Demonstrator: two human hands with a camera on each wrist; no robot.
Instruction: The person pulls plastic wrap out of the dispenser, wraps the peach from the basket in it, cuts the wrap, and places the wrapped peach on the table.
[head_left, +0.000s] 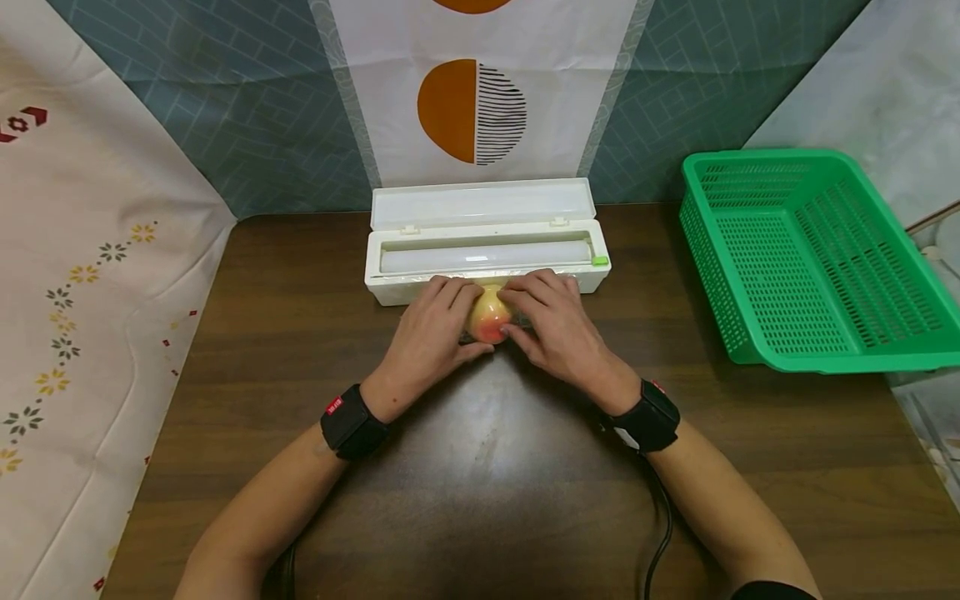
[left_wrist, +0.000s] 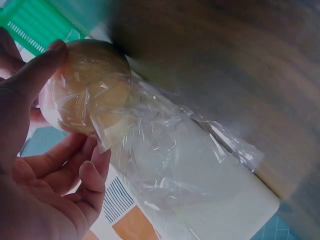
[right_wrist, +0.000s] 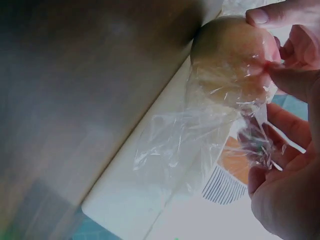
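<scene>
Holding a yellow-red fruit (head_left: 490, 317) between left hand (head_left: 431, 325) and right hand (head_left: 555, 329), mid-desk (head_left: 487, 500), just on the near side of a white film dispenser (head_left: 386, 290). Left fingers clamped on the fruit's left side, with thumb to the near; right fingers clamped likewise on the right. Around the fruit, clear, wrinkled cling film (left_wrist: 150, 115), draped loosely over the dispenser's near wall and bunched beside the right fingers. Beyond, a raised lid (head_left: 480, 204) over a pale roll (head_left: 487, 257), with a green tab (head_left: 600, 261) at the right end. Far right, a green plastic basket (head_left: 862, 362); left, a flower-printed cloth (head_left: 112, 317). Around both wrists, black bands (head_left: 354, 422).
</scene>
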